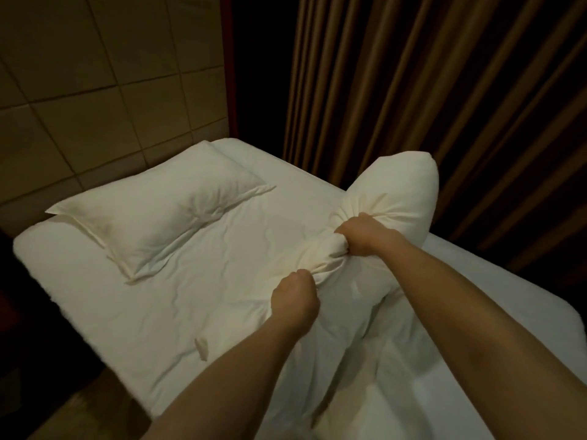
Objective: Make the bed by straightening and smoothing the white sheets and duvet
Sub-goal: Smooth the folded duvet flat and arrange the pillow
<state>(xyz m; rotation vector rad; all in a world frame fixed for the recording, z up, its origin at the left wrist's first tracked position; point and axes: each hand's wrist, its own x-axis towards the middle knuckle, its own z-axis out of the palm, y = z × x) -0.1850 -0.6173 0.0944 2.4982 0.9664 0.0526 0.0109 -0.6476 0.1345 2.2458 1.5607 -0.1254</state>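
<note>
My left hand (295, 296) and right hand (359, 236) clenched the bunched duvet (336, 255); wrinkled sheet (178, 281) lay bare toward the pillow (158, 211).

Flat sheet (197, 271) between pillow (152, 211) and bunched duvet (390, 198) open; curtain (444, 90) crowds far side

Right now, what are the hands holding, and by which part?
Both hands grip one white pillow by a bunched waist of its fabric: left hand nearer the camera, right hand beyond it.
</note>
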